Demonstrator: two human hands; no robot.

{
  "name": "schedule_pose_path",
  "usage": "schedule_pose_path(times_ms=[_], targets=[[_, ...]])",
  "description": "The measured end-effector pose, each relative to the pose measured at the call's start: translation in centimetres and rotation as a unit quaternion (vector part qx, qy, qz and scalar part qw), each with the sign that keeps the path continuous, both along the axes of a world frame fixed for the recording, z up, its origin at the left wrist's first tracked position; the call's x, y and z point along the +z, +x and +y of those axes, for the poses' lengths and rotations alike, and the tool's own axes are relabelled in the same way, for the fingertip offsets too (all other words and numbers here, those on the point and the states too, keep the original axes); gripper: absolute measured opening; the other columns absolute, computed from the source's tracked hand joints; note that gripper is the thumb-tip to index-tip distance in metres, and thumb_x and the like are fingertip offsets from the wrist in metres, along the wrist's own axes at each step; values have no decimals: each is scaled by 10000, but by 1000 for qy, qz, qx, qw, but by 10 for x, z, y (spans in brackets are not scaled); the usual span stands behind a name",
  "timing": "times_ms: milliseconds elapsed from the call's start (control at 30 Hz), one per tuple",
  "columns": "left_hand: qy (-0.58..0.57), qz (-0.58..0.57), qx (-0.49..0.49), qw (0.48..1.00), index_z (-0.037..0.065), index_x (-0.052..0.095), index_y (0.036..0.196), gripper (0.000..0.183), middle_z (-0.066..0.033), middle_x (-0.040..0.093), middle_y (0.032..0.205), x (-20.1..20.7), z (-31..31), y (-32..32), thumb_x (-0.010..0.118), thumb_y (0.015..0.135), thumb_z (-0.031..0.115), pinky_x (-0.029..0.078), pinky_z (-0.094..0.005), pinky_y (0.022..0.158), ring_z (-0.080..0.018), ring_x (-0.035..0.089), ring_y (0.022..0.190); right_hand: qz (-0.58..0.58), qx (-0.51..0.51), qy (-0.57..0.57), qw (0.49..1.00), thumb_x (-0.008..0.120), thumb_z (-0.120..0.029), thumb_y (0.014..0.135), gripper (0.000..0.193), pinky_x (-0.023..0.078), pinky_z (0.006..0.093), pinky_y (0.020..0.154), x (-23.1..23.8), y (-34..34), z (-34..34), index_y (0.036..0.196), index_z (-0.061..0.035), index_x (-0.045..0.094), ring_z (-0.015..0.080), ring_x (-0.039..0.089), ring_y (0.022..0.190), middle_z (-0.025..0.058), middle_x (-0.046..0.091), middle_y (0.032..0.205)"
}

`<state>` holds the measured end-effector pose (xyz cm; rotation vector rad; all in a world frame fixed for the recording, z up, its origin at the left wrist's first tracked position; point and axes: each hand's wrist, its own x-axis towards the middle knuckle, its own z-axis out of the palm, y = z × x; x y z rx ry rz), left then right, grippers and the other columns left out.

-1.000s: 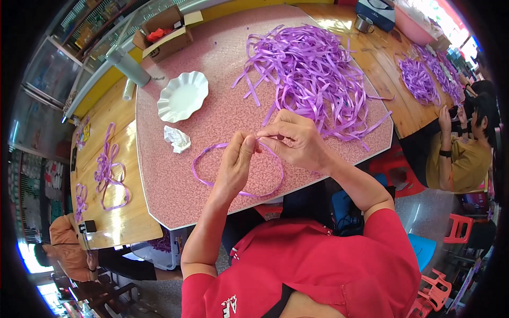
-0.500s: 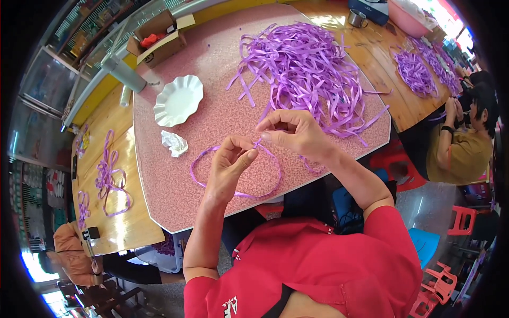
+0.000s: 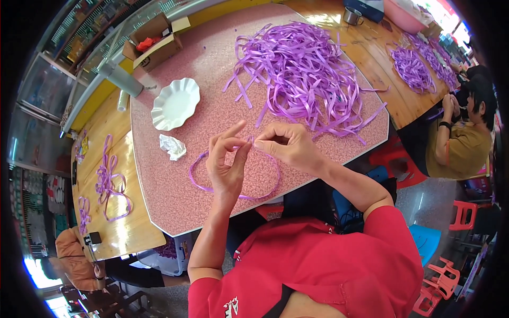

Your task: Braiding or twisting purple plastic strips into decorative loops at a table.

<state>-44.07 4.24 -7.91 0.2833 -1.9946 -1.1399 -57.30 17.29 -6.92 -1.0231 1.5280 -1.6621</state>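
A purple ribbon (image 3: 277, 177) forms a loop over the near part of the pink speckled table (image 3: 159, 204), its two ends meeting between my hands. My left hand (image 3: 228, 164) pinches the ribbon between thumb and index finger, the other fingers raised. Close on its right, my right hand (image 3: 289, 144) also pinches the ribbon at the joined ends, with thumb against curled fingers. Exactly how the ends cross there is too small to make out. Beyond my right hand lies a large tangled heap of purple ribbons (image 3: 297, 74).
A white scalloped dish (image 3: 176, 104), a crumpled tissue (image 3: 173, 147), a grey bottle (image 3: 122, 77) and an open cardboard box (image 3: 154, 50) stand on the left. Purple ribbon loops (image 3: 108, 180) lie on the wooden table there. Another person (image 3: 461, 132) sits at the right beside more ribbon heaps (image 3: 412, 69).
My hands have drawn closer together at the ribbon's ends. The left hand's outer fingers have lifted and spread, and the right hand has come slightly nearer to me.
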Motion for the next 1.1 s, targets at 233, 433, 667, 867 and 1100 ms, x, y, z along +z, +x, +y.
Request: schedule_pose_path(times_ms=[233,433,667,867,1100], targets=[[164,-8,-59,985,28,608,977,121,-101,690,1091,-3,-8,10,704,903,27,485,-302,864,-144,612,961,-2,-38,4,999,699,-140,946,131,395,186,566,5,-11,-4,990,-16,709,1,513,698,-46,625,800],[479,91,-213,847,35,608,1002,115,-126,680,1105,1,4,8,692,926,53,485,-290,863,-147,614,968,-353,77,-1,932,690,-157,946,120,269,186,474,6,-18,-6,987,-46,711,0,370,554,-74,528,703],[313,100,-101,939,23,626,1006,93,-135,686,1153,-2,16,-2,681,936,47,474,-280,894,-141,615,1002,-209,-9,-19,978,671,-133,956,136,286,185,468,2,-4,-10,1022,-21,708,5,408,555,-58,554,720],[404,113,-119,900,21,637,1000,87,-137,690,1152,0,16,-2,687,932,43,479,-289,915,-142,623,1015,-46,-64,-62,995,656,-122,969,146,316,186,471,3,0,-10,1037,-2,703,4,454,553,-37,581,705],[-112,34,48,992,65,651,963,160,-80,720,1063,1,13,-13,751,841,35,459,-352,863,-236,624,1011,-43,-79,-77,993,657,-129,974,163,415,190,575,-12,-1,-13,1022,19,705,20,552,709,-15,659,804]])
